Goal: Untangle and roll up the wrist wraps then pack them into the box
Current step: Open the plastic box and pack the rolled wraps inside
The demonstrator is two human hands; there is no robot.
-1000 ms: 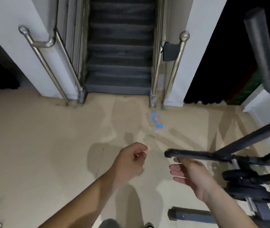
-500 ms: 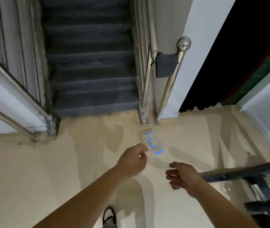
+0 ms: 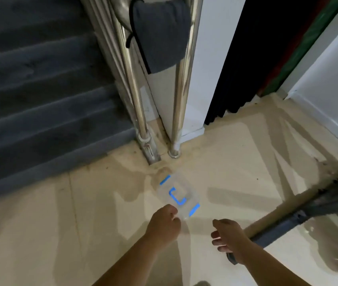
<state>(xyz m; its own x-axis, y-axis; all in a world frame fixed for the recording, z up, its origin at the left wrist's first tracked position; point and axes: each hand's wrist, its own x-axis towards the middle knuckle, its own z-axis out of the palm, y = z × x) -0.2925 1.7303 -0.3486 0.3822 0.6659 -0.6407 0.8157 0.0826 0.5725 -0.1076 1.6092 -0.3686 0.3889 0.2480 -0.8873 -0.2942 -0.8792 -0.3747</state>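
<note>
A clear plastic box point(image 3: 177, 194) with blue clips lies shut on the beige floor, just in front of the stair rail posts. My left hand point(image 3: 164, 225) is at the box's near corner, its fingers curled into a loose fist with nothing visible in it; whether it touches the box is unclear. To the right of the box hovers my right hand point(image 3: 229, 237), fingers loosely bent and empty. A dark grey cloth piece point(image 3: 160, 36) with a black cord hangs over the steel handrail above. No other wraps show.
Grey carpeted stairs point(image 3: 46, 112) rise at the left behind steel rail posts point(image 3: 179, 112). A white wall corner point(image 3: 209, 65) and a dark curtain point(image 3: 252, 58) stand behind. A dark metal equipment bar point(image 3: 291, 221) crosses the floor at the right, beside my right forearm.
The view has closed in on the box and rail posts. Both hands have come forward and lower; the left one now reaches the box's near corner.
</note>
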